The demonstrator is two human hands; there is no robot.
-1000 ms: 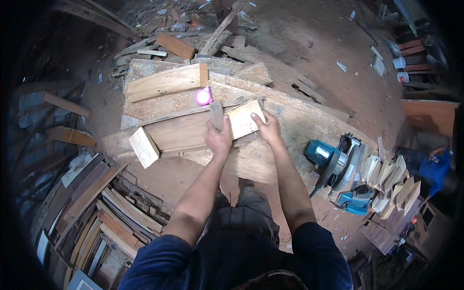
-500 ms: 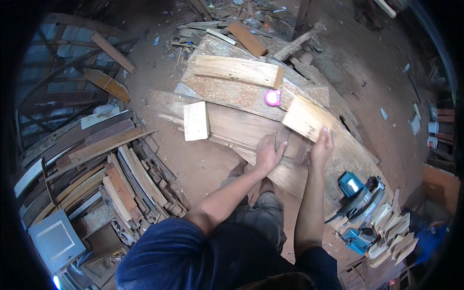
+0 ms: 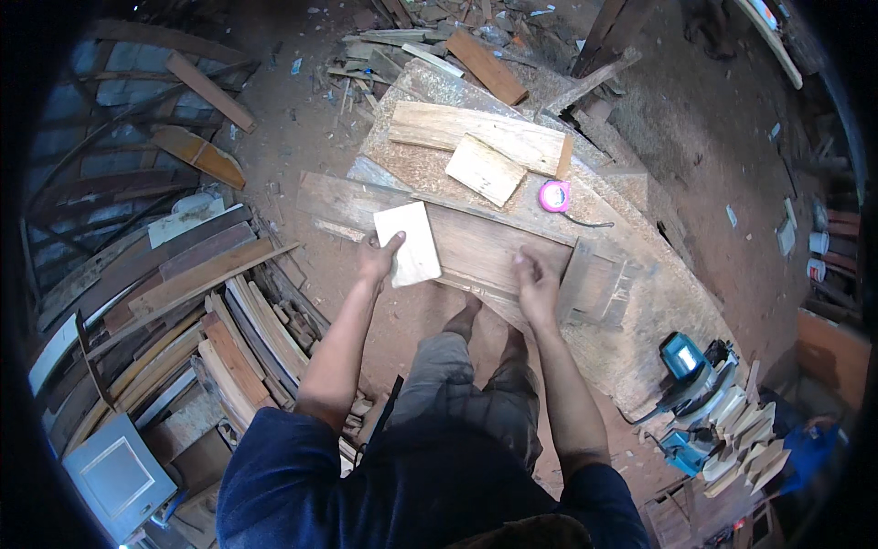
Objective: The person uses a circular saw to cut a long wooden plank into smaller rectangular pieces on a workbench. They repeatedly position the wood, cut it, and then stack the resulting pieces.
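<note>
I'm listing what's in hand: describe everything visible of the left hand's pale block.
The pale block looks like bare wood: a thick, roughly rectangular slab, broad face toward the camera, aslant. The left hand grips its left edge, thumb on the face. It overlaps the brown board in view; whether it rests there is unclear.

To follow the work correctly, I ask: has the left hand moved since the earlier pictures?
Yes: against the pink tape measure, the left hand has moved left, farther from it, and now grips a pale block.
</note>
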